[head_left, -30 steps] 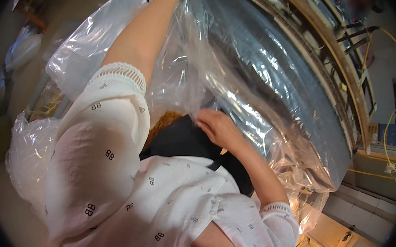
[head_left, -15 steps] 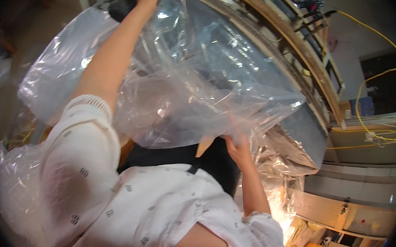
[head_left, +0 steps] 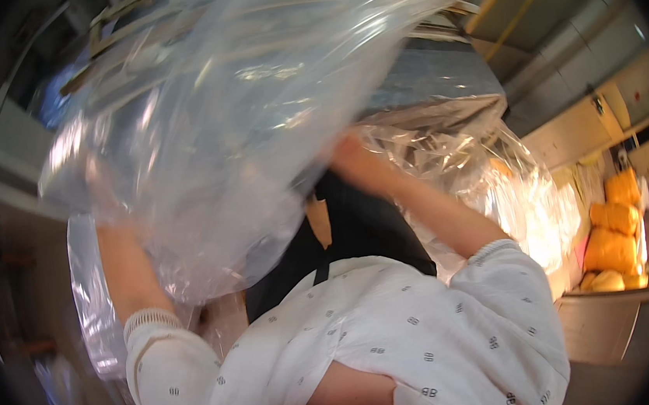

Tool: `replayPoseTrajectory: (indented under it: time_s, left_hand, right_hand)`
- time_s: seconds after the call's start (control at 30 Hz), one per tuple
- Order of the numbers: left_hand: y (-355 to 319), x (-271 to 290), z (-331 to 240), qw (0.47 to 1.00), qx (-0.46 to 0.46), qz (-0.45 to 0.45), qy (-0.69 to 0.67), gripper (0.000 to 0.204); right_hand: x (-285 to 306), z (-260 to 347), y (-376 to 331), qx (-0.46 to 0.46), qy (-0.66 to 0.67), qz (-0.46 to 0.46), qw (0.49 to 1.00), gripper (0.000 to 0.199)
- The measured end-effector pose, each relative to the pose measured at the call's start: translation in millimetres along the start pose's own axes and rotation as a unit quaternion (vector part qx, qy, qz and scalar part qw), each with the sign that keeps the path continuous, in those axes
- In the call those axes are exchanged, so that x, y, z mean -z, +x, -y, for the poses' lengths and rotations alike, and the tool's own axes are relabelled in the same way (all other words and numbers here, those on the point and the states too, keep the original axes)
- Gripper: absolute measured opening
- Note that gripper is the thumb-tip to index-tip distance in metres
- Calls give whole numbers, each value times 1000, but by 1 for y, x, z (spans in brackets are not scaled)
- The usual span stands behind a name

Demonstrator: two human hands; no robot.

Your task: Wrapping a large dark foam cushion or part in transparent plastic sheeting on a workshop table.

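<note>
A large sheet of clear plastic film (head_left: 251,85) billows up in front of me, creased and shiny, partly blurred by motion. My left hand (head_left: 104,188) is behind or under its left part, showing faintly through the film; its fingers are too smeared to make out. At the sheet's lower right edge, my right hand (head_left: 347,157) is closed on the film, though its fingertips are blurred and partly hidden. More crumpled clear plastic (head_left: 485,163) spreads beyond my right forearm, under bright warm light.
A grey flat surface (head_left: 437,74) shows past the sheet's right edge. Orange-yellow wrapped bundles (head_left: 614,245) are stacked at the far right, near a pale wooden cabinet (head_left: 575,127). A yellow cord (head_left: 510,24) hangs at the upper right. Another strip of plastic (head_left: 92,303) hangs by my left forearm.
My left hand has come down from the far top edge to the near left. My right hand has moved up and slightly left. The film has lifted and swung, and the view has turned rightward.
</note>
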State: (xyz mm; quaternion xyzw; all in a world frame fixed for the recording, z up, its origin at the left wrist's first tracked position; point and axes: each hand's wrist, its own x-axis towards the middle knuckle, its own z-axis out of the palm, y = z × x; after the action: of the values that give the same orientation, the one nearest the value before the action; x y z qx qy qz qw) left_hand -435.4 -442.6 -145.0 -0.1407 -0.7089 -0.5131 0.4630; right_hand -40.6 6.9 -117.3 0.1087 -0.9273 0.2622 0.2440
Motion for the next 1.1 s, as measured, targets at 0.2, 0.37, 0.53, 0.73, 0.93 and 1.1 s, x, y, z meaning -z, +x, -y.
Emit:
replayPoseTrajectory:
  time_s: [0.2,0.37,0.53,0.73,0.93,1.1]
  left_hand:
    - [5,12,34,997,42,33,54,26]
    - [4,-16,-3,981,-1,127,144,26]
    - [-36,-62,-73,973,65,183,127,24]
    - [-7,13,-51,962,99,77,242,29]
    - [11,86,0,904,-1,154,398,27]
    - [-9,71,-22,903,2,155,401,26]
  right_hand:
    - [122,-37,-42,-282,299,-296,863,22]
    - [542,-101,-202,-219,-669,-360,612,24]
    - [597,-78,-121,-204,-723,-233,618,35]
    - [304,-95,-52,66,-453,-105,883,39]
    - [238,-212,-83,-274,-242,14,931,40]
    - [225,-205,-38,-163,-419,-164,878,29]
